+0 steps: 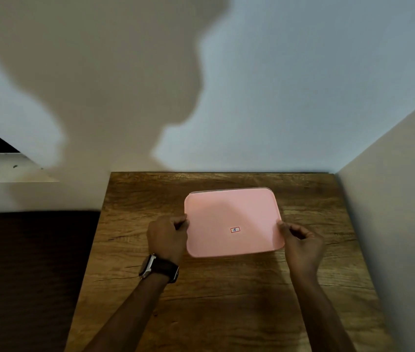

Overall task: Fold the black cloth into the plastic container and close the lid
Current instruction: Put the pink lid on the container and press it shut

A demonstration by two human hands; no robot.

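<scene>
Currently pink lid (231, 222) sits on the plastic container (234, 191), only a sliver of its far rim visible, mid-right on the wooden table (226, 301). Left hand (167, 237) pinches the lid's left edge; right hand (301, 243) pinches the right edge. Small red-bordered sticker (235, 230) on lid, marking unreadable. Watch (159, 268) on left wrist. Black cloth not visible.

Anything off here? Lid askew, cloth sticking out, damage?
Nothing stands out. The pink lid sits on the container, a hand at each side edge: left hand, right hand. No cloth shows outside.
</scene>
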